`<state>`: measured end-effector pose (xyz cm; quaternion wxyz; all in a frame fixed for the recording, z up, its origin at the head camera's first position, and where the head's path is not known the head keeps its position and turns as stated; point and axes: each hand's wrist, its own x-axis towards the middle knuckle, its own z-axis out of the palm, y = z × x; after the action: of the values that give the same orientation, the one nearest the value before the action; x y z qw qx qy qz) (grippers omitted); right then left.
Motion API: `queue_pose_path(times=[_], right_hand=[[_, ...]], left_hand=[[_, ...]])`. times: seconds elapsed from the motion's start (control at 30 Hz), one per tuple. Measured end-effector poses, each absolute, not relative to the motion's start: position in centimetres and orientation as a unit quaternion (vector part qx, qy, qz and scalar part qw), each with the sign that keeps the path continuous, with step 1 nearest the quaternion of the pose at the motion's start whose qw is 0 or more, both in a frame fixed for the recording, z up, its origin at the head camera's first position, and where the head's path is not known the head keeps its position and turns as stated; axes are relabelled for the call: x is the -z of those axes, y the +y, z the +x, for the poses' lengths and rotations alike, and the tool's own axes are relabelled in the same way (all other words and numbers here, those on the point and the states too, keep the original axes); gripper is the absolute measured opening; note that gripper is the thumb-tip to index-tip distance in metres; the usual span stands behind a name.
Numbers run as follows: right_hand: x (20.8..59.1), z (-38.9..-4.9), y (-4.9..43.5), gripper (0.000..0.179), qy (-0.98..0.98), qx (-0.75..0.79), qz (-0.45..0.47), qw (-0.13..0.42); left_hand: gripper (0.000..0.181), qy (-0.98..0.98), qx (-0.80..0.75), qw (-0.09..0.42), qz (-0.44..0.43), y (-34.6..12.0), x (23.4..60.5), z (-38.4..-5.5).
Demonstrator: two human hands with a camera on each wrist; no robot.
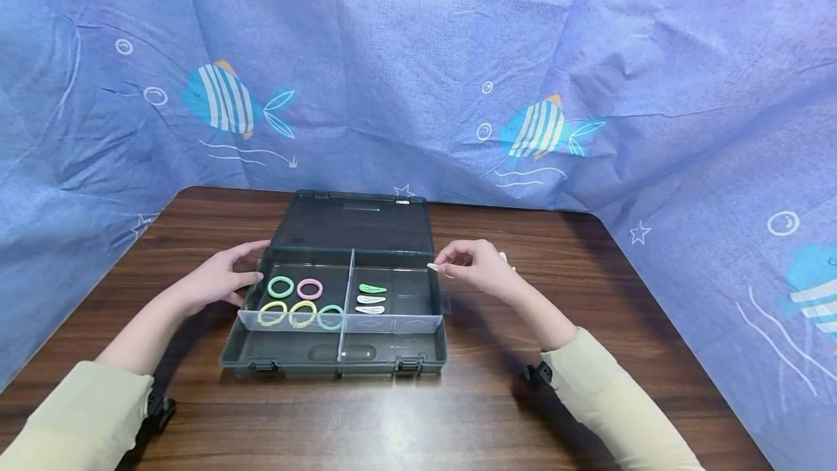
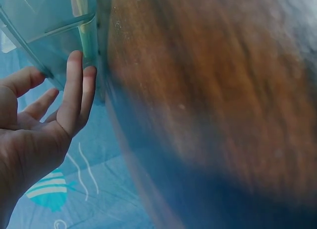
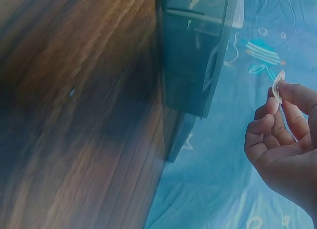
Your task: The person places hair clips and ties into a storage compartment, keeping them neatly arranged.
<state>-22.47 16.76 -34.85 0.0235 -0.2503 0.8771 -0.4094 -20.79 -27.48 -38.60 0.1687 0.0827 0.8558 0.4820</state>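
A dark grey plastic case [image 1: 261, 351] lies open on the wooden table, with a clear divided tray [image 1: 392, 323] inside. Several coloured hair rings [image 1: 296, 300] sit in the tray's left half; three snap hair clips [image 1: 370, 299] sit in its right half. My left hand [image 1: 225, 276] rests with straight fingers [image 2: 74, 85] against the tray's left side [image 2: 54, 45]. My right hand [image 1: 474, 265] hovers at the tray's right rim and pinches a small white hair clip [image 1: 433, 267] [image 3: 278, 86] between thumb and fingertips.
The case's lid [image 1: 356, 222] lies flat behind the tray. A blue fish-print cloth [image 1: 418, 57] surrounds the table on three sides. Bare wood table [image 1: 588, 253] shows at the right of the case and in front of it.
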Motion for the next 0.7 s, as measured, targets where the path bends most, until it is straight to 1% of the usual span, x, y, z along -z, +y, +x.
queue_pose_path(times=[0.33, 0.53, 0.7], right_hand=[[35.1, -23.3, 14.1, 0.003, 0.869, 0.390, -0.302, 0.044], [35.7, -23.9, 12.9, 0.006, 0.864, 0.389, -0.314, 0.059], [36.2, -24.3, 12.2, 0.005, 0.863, 0.379, -0.324, 0.077]], left_hand=[[0.066, 0.858, -0.476, 0.176, 0.082, -27.4, 38.4, -20.8], [0.066, 0.854, -0.482, 0.178, 0.080, -27.6, 38.4, -20.8], [0.066, 0.849, -0.489, 0.182, 0.079, -27.6, 38.4, -20.9]])
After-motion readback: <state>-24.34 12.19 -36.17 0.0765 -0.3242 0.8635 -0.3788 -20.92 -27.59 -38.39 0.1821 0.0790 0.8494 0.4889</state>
